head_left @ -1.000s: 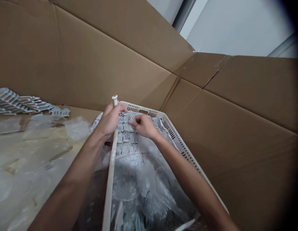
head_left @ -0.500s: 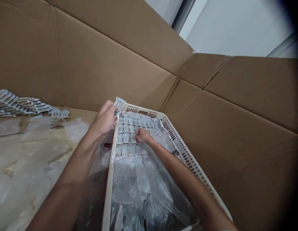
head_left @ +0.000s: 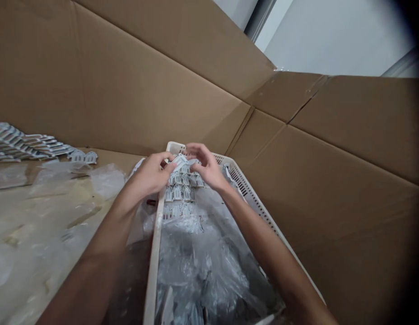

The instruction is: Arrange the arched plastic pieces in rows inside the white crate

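My left hand pinches a small flat pale piece with a slotted, frame-like face between thumb and fingertips, over the far left part of a white plastic basket. Just right of that piece is my right hand, its fingers curved and apart with nothing visible in them. Another pale edge shows behind my left hand; whether I hold it is unclear. Beneath both hands, similar slotted pieces lie in rows inside the basket, partly hidden by my right hand.
Crumpled clear plastic film covers the basket's near part. At the far left, stacked pale pieces lie beside the cardboard wall. Plastic bags spread over the surface on the left. Cardboard also rises along the right side.
My right hand has lifted from the rows and moved up beside the left, its fingers now apart. My left hand has come slightly right with a tilted piece in its fingertips.
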`<state>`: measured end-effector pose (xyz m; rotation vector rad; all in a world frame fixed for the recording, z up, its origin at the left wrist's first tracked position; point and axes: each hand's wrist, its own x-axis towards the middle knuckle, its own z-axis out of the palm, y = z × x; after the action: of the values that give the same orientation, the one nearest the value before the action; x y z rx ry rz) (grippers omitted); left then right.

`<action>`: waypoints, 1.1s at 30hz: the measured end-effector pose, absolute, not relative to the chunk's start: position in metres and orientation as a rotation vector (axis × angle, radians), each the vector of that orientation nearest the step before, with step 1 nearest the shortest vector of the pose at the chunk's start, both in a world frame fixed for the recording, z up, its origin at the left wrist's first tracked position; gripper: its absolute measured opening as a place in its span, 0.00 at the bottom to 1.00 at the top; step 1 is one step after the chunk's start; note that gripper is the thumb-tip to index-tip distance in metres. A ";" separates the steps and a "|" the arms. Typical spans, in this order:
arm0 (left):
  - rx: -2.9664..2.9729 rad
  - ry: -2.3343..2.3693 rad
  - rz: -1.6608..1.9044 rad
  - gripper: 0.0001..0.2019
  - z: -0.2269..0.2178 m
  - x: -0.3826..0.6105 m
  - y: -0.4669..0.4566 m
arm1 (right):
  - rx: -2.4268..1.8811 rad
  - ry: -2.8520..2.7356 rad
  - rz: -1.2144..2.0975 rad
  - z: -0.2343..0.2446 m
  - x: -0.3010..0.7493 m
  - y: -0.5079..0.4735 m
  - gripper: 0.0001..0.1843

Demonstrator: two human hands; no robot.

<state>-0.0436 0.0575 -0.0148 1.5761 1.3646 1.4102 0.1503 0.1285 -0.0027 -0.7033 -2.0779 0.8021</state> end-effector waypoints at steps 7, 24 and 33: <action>1.584 1.244 1.443 0.12 -0.010 -0.038 0.059 | -0.787 -2.435 0.508 0.034 0.150 0.093 0.06; 1.599 1.423 1.546 0.11 -0.008 -0.043 0.060 | -1.842 -1.949 0.928 -0.093 0.230 0.154 0.09; 1.494 1.467 1.540 0.08 0.005 -0.048 0.049 | -1.906 -1.913 0.880 -0.120 0.209 0.168 0.13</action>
<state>-0.0481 0.0493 0.0049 1.4944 1.4675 1.5397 0.2095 0.1684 -0.1201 -1.9064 -1.9127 0.8802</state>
